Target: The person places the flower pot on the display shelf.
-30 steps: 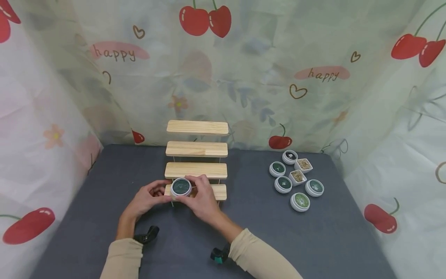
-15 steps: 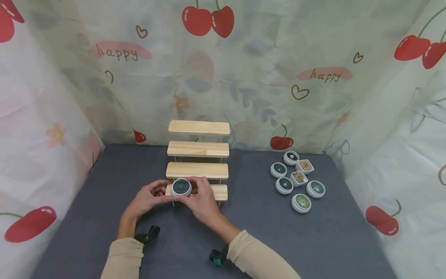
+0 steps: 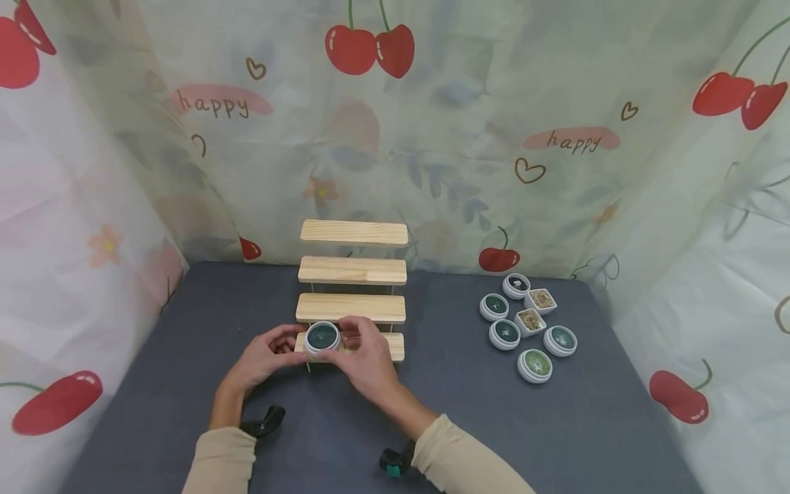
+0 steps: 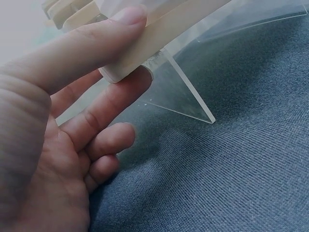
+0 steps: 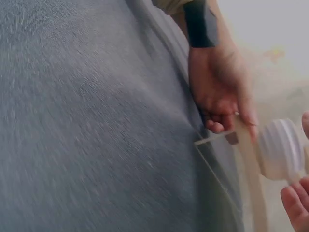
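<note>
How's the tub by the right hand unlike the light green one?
The dark-green-filled tub is at the lowest wooden shelf, the light-green-filled tub on grey cloth. The first is beside the right hand, the second untouched. Both have round, white walls.

"What's unclear around the right hand (image 3: 368, 360)?"
"It hides part of the lowest shelf (image 3: 396, 347) and a little of the white jar (image 3: 322, 336). To its right, pale specks in the green jars (image 3: 507, 331) are too small to tell."
"And in its own wrist view?"
"That hand is cut off, just fingertips (image 5: 293, 200) showing; the white jar beside them is blurred."
"The left hand (image 3: 262, 358)?"
"One finger's tip is hidden behind its thumb (image 4: 91, 46)."
</note>
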Demonstrator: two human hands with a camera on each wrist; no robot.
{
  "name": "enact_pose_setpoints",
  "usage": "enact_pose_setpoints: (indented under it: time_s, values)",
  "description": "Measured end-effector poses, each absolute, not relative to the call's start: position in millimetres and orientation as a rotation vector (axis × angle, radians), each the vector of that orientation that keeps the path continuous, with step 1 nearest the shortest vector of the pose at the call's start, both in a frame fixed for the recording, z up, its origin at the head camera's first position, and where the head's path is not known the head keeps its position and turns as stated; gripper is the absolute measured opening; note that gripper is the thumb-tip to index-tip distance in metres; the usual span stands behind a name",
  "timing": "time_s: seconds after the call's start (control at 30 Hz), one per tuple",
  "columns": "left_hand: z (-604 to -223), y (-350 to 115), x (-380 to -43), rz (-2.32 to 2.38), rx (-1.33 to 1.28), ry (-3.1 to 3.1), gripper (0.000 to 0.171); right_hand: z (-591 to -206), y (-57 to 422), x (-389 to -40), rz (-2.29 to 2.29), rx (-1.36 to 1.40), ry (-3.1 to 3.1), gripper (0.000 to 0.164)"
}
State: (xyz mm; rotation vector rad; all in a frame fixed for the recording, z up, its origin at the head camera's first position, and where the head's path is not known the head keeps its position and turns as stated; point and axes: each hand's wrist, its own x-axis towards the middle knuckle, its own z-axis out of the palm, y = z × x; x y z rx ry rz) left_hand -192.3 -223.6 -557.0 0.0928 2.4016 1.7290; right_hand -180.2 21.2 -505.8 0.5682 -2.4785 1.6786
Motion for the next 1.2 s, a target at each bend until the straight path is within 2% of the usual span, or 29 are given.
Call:
enact_pose_setpoints:
  time_s: [0.27, 0.6, 1.2]
  values:
    - [-556.5, -221.6, -189.9, 1.72, 0.081, 2.402, 0.068, -487.3, 52.6, -181.4, 1.757, 0.69, -2.456, 0.066]
    - [-554.8, -220.8, -189.3, 1.709, 0.064, 2.398, 0.07, -475.4, 109.2, -194.7, 1.582, 0.707, -2.429, 0.067]
    - [-551.2, -222.7, -189.9, 1.702, 0.073, 2.406, 0.069, -467.9, 220.7, -217.1, 1.286, 0.389, -2.529, 0.072]
